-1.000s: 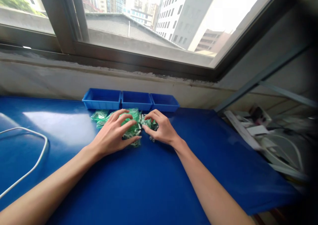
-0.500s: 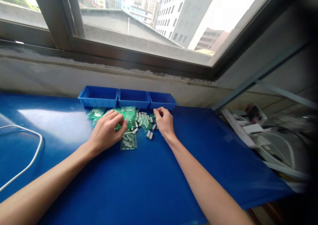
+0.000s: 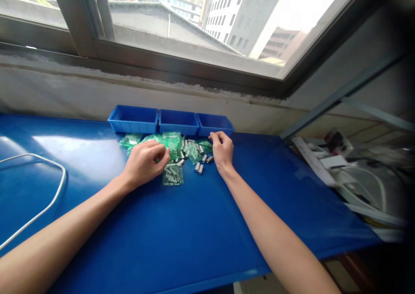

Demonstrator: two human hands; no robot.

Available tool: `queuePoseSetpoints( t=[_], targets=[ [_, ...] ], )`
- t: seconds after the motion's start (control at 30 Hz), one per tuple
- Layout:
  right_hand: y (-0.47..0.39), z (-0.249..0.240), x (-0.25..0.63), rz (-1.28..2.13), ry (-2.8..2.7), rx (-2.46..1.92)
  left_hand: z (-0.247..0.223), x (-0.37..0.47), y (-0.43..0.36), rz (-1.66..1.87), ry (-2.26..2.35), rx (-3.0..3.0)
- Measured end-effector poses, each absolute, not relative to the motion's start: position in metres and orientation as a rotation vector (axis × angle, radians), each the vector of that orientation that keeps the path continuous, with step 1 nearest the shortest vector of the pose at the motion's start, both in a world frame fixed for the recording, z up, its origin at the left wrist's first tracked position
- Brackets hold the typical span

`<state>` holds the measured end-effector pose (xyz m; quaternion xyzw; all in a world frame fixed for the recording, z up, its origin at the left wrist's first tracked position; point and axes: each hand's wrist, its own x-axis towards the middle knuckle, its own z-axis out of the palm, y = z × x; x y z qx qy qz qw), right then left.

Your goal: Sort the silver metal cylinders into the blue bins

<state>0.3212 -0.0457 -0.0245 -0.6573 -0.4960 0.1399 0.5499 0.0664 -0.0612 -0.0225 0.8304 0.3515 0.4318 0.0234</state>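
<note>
My left hand (image 3: 147, 162) is curled closed over the left part of a pile of green plastic bags (image 3: 171, 142); what its fingers hold, if anything, is hidden. A small clear bag with pale pieces (image 3: 173, 174) lies just right of it. My right hand (image 3: 223, 150) has thumb and fingertips pinched together in front of the right blue bin; I cannot make out anything between them. Left of the right hand lie small metallic cylinders (image 3: 199, 168) and another filled bag (image 3: 193, 151).
Three blue bins (image 3: 179, 123) stand side by side against the wall under the window. A white cable (image 3: 58, 190) curves over the blue table (image 3: 194, 233) at left. Beyond the table's right edge is a shelf with white items and cables (image 3: 337, 162).
The whole view has shifted slightly, with the table scene higher and further right. Both hands keep nearly the same places over the table, and the left fingers look more curled.
</note>
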Motion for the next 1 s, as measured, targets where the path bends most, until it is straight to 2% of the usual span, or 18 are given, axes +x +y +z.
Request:
queuePoseSetpoints(
  t=[0.37, 0.77, 1.0],
  targets=[
    [-0.0478, -0.0262, 0.3205, 0.416, -1.312, -1.499, -0.0237, 0.0675, -0.0616, 1.304, 1.081, 2.567],
    [-0.0513, -0.0255, 0.3174, 0.292, -1.488, -1.460, -0.0238, 0.0679, -0.0614, 1.313, 1.067, 2.562],
    [-0.0524, -0.0251, 0.3167, 0.239, -1.553, -1.450, -0.0232, 0.0656, -0.0584, 1.455, 1.333, 2.516]
  ],
)
